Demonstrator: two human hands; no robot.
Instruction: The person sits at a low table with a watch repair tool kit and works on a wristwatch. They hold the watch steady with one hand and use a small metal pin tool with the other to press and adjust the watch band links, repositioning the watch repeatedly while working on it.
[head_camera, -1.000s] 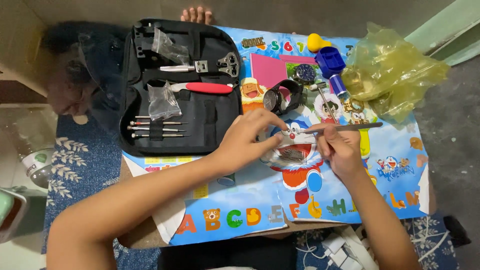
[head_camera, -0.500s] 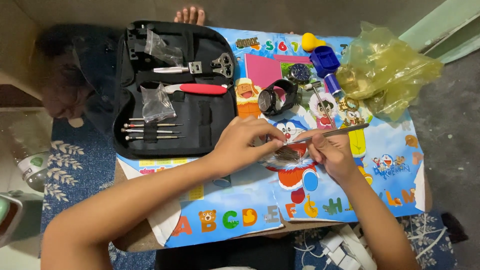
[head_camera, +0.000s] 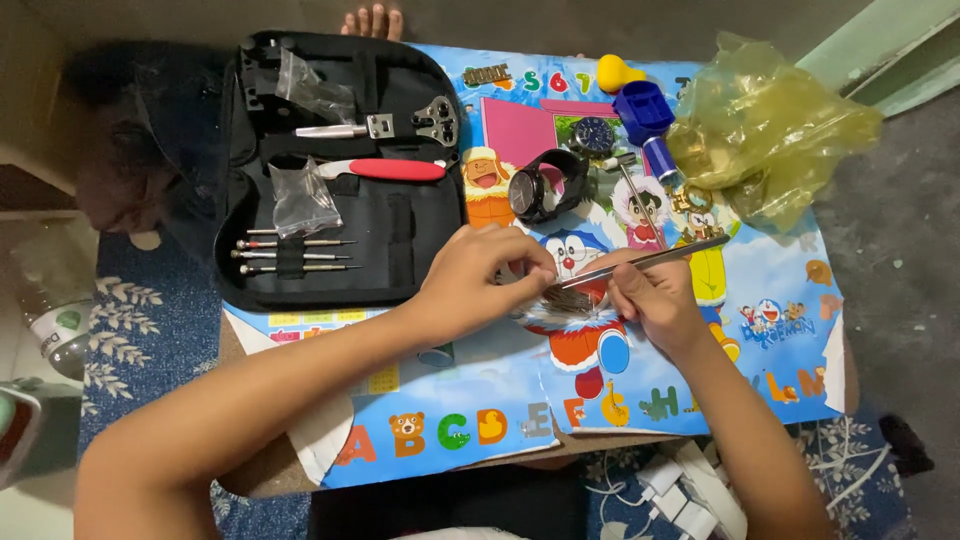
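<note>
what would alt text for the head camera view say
Left hand pinches a small metal piece while the right hand works tweezers at it, over a cartoon alphabet mat. An open black tool case lies left.

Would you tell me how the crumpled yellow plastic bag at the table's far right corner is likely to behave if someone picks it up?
The yellow plastic bag looks thin and crinkled, so it would probably sag and rustle rather than hold shape. It seems light, though something small may lie inside. Its glossy film could be slippery.
</note>
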